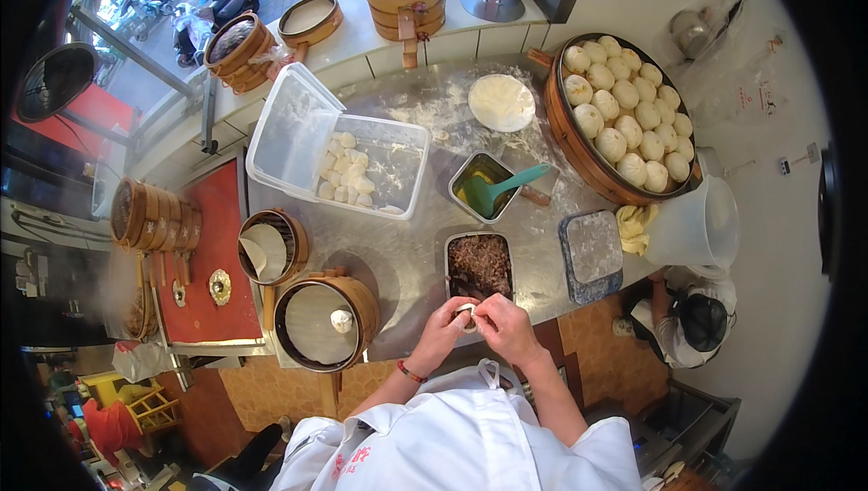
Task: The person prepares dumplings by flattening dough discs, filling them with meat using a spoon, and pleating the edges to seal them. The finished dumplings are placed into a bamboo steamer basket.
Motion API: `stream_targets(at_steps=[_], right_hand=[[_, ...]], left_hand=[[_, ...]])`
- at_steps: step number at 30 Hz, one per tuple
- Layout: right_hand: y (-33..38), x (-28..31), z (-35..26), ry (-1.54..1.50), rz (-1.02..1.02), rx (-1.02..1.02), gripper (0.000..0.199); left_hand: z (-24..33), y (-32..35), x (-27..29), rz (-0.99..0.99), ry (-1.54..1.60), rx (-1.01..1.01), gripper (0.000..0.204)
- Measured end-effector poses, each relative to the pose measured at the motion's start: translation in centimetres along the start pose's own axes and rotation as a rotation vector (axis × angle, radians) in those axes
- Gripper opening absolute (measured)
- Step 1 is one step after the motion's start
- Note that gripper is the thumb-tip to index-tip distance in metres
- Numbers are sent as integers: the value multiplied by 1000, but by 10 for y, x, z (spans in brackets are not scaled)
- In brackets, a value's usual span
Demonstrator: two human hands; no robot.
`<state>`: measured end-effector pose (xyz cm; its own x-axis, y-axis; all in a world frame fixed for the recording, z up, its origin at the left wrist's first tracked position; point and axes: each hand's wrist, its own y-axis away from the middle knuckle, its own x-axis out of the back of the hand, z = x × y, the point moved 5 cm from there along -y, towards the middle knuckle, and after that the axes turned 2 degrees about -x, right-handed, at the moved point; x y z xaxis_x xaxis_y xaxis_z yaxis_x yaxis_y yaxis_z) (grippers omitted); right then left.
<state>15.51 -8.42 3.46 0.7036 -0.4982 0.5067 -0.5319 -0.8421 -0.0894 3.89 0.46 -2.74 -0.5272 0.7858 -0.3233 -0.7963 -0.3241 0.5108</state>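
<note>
Close to the table's front edge, my left hand [440,332] cradles a small filled bun [467,317] of white dough. My right hand [506,326] pinches the rim of the same bun, so both hands are closed on it. Dark filling shows inside the dough. Just beyond my fingers stands a metal tray of brown minced filling [480,261]. To the left, a round bamboo steamer [361,310] with a pale liner holds one finished bun [342,320].
A clear plastic box [418,165] holds several dough pieces. Behind the filling stands a metal container of yellow oil [468,193] with a green brush [508,182]. A flour bowl [502,102], a large steamer of buns [579,152] and a scale [592,256] stand around. Another person [702,319] sits at right.
</note>
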Motion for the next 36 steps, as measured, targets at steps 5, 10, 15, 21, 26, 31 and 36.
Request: stream_targets(at_steps=[5,10,15,21,26,31,36], right_hand=[[1,3,3,18,-19,-41,9],[2,6,2,-21,2,-134,9],[-1,4,-2,38,20,-103,9],[0,5,-5,84,-12,43,10],[2,5,-1,86,-79,21,11],[2,7,-3,160,-128,89,9],[1,12,0,149,-96,61,10]], left_hand=[[6,1,-3,-3,81,-1,31],[7,2,-9,11,429,35,33],[-4,0,-1,52,210,7,32],[-11,0,-2,82,105,-22,29],[-14,-3,2,50,-107,-64,31],[-14,-4,0,85,-326,-130,29],[-11,-2,-4,-10,-71,-62,35]])
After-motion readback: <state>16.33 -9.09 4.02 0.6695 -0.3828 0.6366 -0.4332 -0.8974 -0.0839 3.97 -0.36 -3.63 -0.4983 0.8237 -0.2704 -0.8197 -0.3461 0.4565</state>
